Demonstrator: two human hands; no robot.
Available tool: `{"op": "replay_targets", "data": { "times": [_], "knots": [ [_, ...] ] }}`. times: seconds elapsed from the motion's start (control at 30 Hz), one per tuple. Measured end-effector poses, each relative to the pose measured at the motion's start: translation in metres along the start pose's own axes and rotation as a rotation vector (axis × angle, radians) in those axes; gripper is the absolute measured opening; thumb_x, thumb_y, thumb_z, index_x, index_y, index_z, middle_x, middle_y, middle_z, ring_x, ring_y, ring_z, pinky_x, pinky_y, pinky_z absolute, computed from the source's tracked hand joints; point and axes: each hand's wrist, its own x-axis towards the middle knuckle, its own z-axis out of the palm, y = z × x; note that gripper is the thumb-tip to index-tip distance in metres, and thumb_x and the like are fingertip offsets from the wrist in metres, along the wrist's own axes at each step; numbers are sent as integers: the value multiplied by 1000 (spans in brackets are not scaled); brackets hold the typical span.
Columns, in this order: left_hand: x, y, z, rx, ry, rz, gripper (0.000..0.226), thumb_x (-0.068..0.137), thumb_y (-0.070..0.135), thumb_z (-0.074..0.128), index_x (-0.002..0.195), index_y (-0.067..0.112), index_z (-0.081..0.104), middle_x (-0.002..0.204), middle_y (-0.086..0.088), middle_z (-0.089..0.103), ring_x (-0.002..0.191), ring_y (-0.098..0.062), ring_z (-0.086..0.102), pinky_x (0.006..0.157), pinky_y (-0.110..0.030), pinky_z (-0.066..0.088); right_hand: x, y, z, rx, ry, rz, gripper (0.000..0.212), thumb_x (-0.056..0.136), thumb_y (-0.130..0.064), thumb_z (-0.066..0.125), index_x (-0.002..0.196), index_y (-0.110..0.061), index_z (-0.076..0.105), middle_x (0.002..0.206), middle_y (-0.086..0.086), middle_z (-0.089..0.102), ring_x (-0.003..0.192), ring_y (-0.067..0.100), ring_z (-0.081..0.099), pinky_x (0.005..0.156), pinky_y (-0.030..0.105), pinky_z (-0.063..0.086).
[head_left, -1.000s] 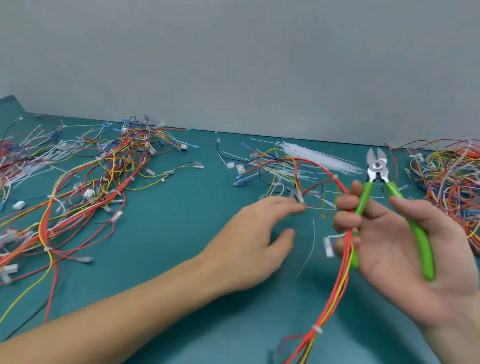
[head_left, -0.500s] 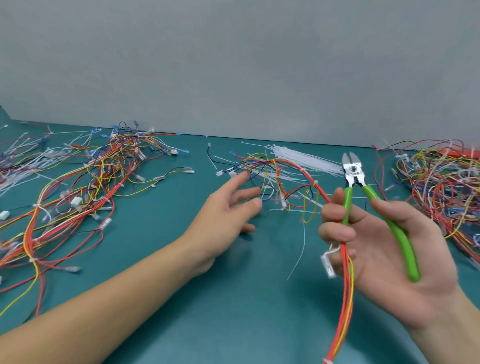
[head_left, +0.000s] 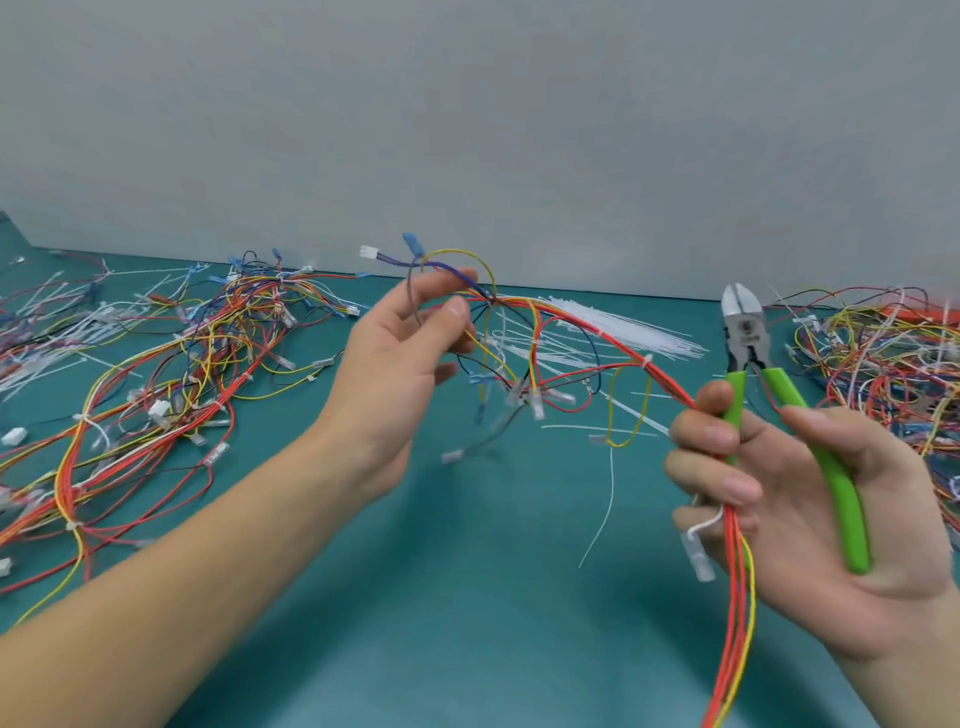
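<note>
My right hand (head_left: 810, 499) holds green-handled side cutters (head_left: 748, 343), jaws pointing up, and its curled fingers also grip a red, orange and yellow wire harness (head_left: 597, 335). The harness arches left from that hand to my left hand (head_left: 400, 358), which pinches its far branched end between thumb and fingers, lifted above the teal table (head_left: 467, 597). Loose branches with clear and white connectors (head_left: 535, 405) dangle between the hands. The harness tail runs down past my right wrist and out of frame.
A big heap of tied harnesses (head_left: 156, 374) covers the table's left side. Another tangle of wires (head_left: 883, 353) lies at the right edge. A bundle of white cable ties (head_left: 618, 327) sits at the back middle, and a single tie (head_left: 602, 499) lies near the centre.
My left hand reached to the harness end on the table, took hold of it and lifted it. My right hand, with cutters and harness, stayed roughly in place.
</note>
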Motion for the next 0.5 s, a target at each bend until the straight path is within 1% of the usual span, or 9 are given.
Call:
{"op": "replay_targets", "data": {
  "times": [0.03, 0.1, 0.13, 0.2, 0.23, 0.3, 0.33, 0.43, 0.5],
  "knots": [
    [1, 3, -2, 48, 13, 34, 19, 104, 17, 58, 108, 29, 72, 78, 8, 64, 83, -12, 60, 86, -38, 43, 0, -2, -2, 16, 6, -5, 38, 100, -28, 37, 127, -6, 52, 108, 8, 44, 88, 20, 48, 75, 30, 31],
    [2, 10, -4, 19, 7, 23, 19, 105, 18, 56, 104, 26, 73, 75, 5, 65, 87, -14, 66, 88, -41, 51, 0, -5, -7, 56, 21, -16, 38, 100, -31, 39, 125, -8, 55, 106, 4, 47, 87, 17, 49, 75, 27, 33],
    [2, 12, -5, -29, -6, -8, 22, 105, 18, 55, 97, 25, 75, 76, 3, 66, 86, -17, 69, 86, -44, 56, 0, -6, -10, 81, 31, -30, 35, 99, -32, 42, 123, -10, 56, 104, 2, 49, 85, 16, 50, 74, 25, 36],
    [3, 15, -6, -63, -21, -48, 32, 105, 21, 55, 82, 22, 76, 82, -2, 68, 79, -24, 72, 78, -46, 61, 1, -7, -16, 127, 85, -80, 29, 95, -31, 52, 117, -15, 61, 99, -3, 51, 79, 12, 52, 69, 23, 41],
    [3, 15, -7, -45, -30, -63, 34, 106, 25, 54, 82, 20, 77, 82, -4, 68, 74, -26, 72, 71, -44, 63, 0, -7, -17, 135, 131, -110, 27, 92, -31, 56, 114, -16, 63, 96, -5, 51, 75, 10, 52, 66, 21, 43],
    [2, 14, -6, 5, -50, -108, 32, 108, 32, 51, 100, 11, 75, 80, -6, 69, 71, -29, 73, 60, -39, 61, 2, -6, -18, 133, 239, -153, 27, 88, -31, 58, 109, -17, 66, 94, -8, 51, 71, 7, 51, 60, 20, 46],
    [1, 13, -6, 37, -53, -126, 32, 108, 33, 50, 106, 9, 72, 82, -6, 71, 72, -29, 74, 57, -37, 60, 3, -5, -17, 133, 294, -162, 27, 87, -32, 56, 107, -16, 66, 93, -8, 51, 69, 7, 51, 57, 21, 47],
    [2, 7, -7, 117, -19, -146, 23, 105, 27, 55, 109, 10, 70, 84, -3, 74, 74, -27, 74, 55, -34, 60, 6, -3, -15, 144, 437, -151, 26, 86, -30, 55, 103, -14, 65, 91, -5, 53, 65, 9, 51, 51, 22, 46],
    [3, 3, -8, 94, 0, -199, 17, 103, 21, 58, 110, 10, 69, 85, -3, 74, 75, -26, 74, 54, -32, 59, 7, -1, -13, 143, 487, -135, 25, 87, -29, 54, 101, -11, 66, 91, -4, 54, 64, 10, 50, 50, 21, 44]
  ]
}}
